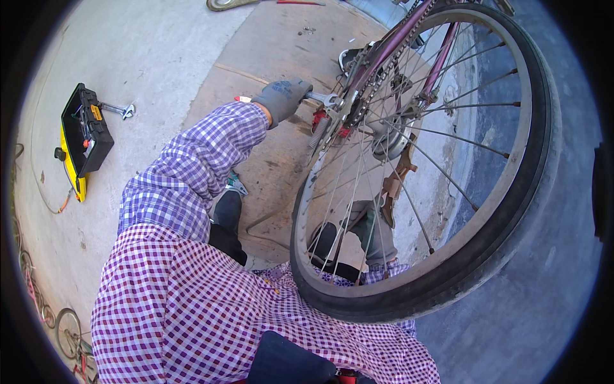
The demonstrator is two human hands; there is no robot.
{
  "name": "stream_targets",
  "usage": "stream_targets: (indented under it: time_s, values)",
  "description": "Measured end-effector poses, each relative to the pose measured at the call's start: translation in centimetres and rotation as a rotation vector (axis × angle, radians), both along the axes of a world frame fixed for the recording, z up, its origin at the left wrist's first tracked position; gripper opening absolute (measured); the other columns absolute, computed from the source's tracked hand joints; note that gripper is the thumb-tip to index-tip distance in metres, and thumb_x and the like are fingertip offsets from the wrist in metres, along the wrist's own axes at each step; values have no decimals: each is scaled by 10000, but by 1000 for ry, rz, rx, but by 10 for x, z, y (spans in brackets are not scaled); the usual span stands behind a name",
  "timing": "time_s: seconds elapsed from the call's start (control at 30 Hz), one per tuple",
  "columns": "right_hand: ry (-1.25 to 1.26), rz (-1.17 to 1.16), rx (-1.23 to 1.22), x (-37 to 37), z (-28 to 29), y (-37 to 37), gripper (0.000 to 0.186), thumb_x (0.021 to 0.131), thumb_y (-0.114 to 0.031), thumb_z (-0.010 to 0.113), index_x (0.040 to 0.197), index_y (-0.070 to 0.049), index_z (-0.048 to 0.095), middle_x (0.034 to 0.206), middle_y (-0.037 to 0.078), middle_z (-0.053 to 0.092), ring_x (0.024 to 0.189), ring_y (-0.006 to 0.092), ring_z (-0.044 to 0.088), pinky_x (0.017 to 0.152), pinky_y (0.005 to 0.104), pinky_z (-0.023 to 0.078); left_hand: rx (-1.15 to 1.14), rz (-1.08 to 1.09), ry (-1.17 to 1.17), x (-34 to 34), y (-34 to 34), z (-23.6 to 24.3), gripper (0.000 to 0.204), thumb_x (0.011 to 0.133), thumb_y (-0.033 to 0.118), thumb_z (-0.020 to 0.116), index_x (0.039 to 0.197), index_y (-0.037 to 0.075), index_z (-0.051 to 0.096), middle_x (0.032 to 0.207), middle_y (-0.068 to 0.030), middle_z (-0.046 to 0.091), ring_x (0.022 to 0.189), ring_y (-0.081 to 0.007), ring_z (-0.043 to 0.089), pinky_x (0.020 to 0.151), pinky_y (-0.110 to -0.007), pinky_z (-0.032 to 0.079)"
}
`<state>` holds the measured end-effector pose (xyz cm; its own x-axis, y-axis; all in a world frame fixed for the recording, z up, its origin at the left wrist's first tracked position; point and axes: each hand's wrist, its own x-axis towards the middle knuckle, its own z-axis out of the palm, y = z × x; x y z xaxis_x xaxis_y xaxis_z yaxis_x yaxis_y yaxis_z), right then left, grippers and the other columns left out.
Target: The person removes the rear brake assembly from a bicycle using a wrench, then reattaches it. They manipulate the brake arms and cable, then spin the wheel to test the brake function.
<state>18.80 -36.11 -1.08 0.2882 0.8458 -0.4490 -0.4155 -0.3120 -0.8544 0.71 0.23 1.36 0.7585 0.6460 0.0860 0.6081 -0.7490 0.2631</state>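
Note:
My left hand (281, 101), in a grey glove, is closed round an open-ended wrench (326, 99). The wrench's jaw reaches the purple frame near the chain (369, 96) of a bicycle. In front of me stands the bicycle wheel (534, 166), tilted, with a black tyre, thin spokes and a metal hub (389, 142). Behind the spokes is my right hand (376, 233), also in a grey glove, with its fingers mostly hidden. It is close to a brown, rusty-looking metal piece (398, 182); whether it grips that piece is unclear. A coil spring (318, 133) hangs near the wrench.
At the left lies an open black-and-yellow toolbox (96, 137) with tools inside and an adjustable wrench (121, 110) beside it. A brown board (268, 173) covers part of the concrete floor. A blue-grey surface rises on the right. Other bicycles (67, 333) are at the lower left.

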Motion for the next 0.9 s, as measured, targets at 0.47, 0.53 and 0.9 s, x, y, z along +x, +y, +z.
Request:
stream_targets:
  time_s: [0.47, 0.53, 0.9]
  values:
    - [-9, -17, -9, -15, 2, -3, 583, 1063, -512, 525, 1227, 43, 597, 1010, 159, 688, 917, 290, 702, 867, 491, 609, -112, -114, 127, -21, 5, 1, 330, 907, 151, 732, 1205, 62, 623, 1131, -171, 697, 1066, -373, 672, 877, -465, 526]
    - [-6, -15, -5, -12, -1, -4, 585, 1062, -513, 525, 1226, 44, 598, 1009, 158, 688, 915, 290, 702, 867, 492, 609, 18, -131, 230, -30, -6, -8, 263, 943, 106, 652, 1200, 59, 622, 1136, -174, 692, 1062, -375, 671, 881, -465, 522]
    - [-17, -21, -18, -7, -1, 0, 606, 1057, -534, 523, 1212, 46, 605, 992, 153, 682, 901, 284, 697, 865, 488, 613, 30, 74, -137, -29, -34, -18, 329, 992, 121, 560, 1318, 111, 525, 1148, -202, 640, 970, -405, 682, 830, -501, 534]
